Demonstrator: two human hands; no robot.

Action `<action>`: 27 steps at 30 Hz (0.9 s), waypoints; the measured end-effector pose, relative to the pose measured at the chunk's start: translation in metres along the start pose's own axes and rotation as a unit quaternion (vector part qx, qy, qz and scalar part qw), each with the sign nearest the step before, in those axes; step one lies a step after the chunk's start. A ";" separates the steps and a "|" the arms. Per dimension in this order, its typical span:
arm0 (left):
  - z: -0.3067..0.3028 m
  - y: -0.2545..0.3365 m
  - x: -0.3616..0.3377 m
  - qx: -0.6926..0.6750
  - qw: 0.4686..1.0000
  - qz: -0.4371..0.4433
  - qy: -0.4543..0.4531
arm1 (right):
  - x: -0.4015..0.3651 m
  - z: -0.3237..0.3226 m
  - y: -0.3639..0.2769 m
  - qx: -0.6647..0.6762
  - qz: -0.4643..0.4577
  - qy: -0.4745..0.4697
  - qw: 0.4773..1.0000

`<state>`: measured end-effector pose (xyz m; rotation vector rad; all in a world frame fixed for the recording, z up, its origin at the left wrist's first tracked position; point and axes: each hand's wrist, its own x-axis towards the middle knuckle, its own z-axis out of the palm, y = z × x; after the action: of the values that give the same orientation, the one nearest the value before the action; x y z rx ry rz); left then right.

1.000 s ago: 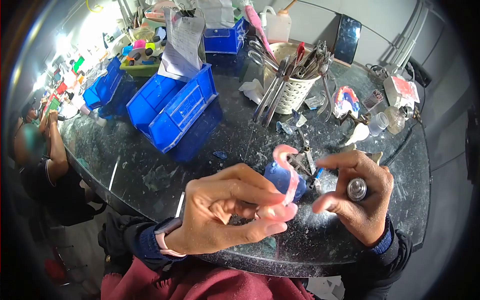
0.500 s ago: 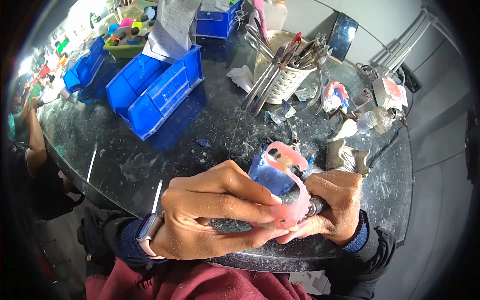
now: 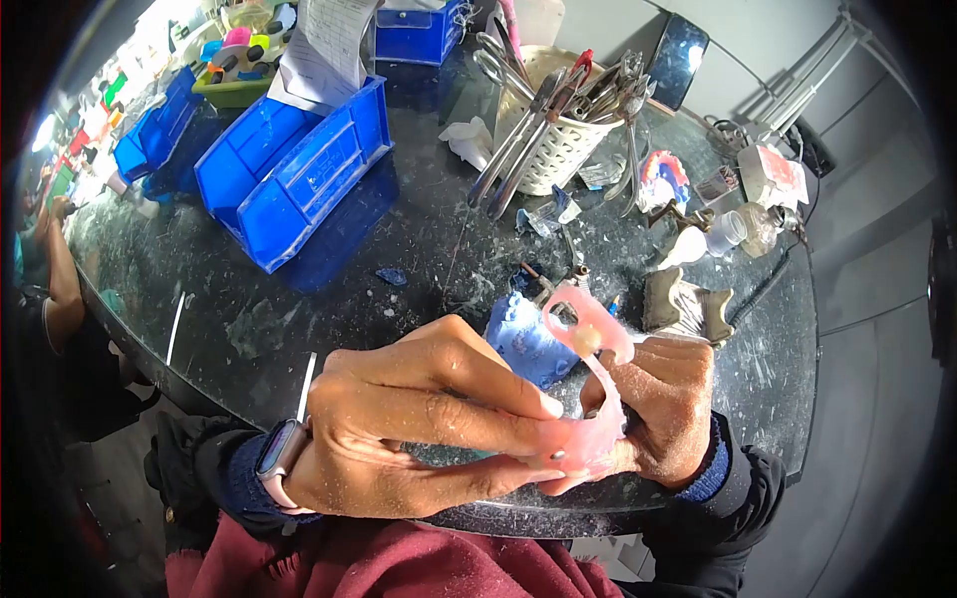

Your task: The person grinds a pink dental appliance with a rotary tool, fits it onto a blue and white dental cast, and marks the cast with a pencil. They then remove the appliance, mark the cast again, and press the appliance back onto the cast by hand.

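Between its thumb and fingers, my left hand (image 3: 429, 419) pinches a pink partial denture (image 3: 588, 439), a curved plate with a looped end and a whitish tooth. My right hand (image 3: 668, 409) is closed behind the denture, its thumb close under the plate. It grips a dark rotary handpiece, now mostly hidden by the denture and fingers. White dust covers both hands. Just beyond them a blue dental cast (image 3: 528, 344) rests on the dark worktop (image 3: 329, 299).
A white perforated basket (image 3: 558, 154) of metal tools stands at the back. Blue bins (image 3: 309, 169) are at the left, one holding papers (image 3: 324, 50). A grey handpiece rest (image 3: 683, 307) and small bottle (image 3: 725, 232) lie right. Another person's arm (image 3: 62, 269) shows far left.
The denture has turned in my left hand, its looped end tipping to the right. The handpiece, visible before, is now mostly covered. The whole view has shifted slightly.
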<state>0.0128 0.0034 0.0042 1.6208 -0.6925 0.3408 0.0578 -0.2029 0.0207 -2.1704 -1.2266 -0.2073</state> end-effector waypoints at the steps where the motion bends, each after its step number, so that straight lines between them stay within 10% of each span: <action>1: 0.000 0.000 0.000 0.000 1.000 -0.001 -0.001 | 0.000 0.000 0.000 0.004 -0.002 0.002 1.000; 14: 0.002 -0.001 -0.002 -0.033 0.999 -0.004 0.010 | 0.002 -0.003 -0.001 -0.005 0.000 -0.008 1.000; 19: 0.012 0.013 -0.003 -0.269 0.925 -0.238 0.126 | -0.001 -0.004 -0.003 -0.005 0.073 0.020 0.997; 27: 0.001 0.008 -0.005 -0.434 0.821 -0.365 0.072 | 0.007 -0.009 -0.018 -0.013 0.066 0.110 0.992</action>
<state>0.0039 0.0035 0.0076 0.8469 -0.0193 -0.3857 0.0482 -0.1963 0.0388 -2.1747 -0.9595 -0.3972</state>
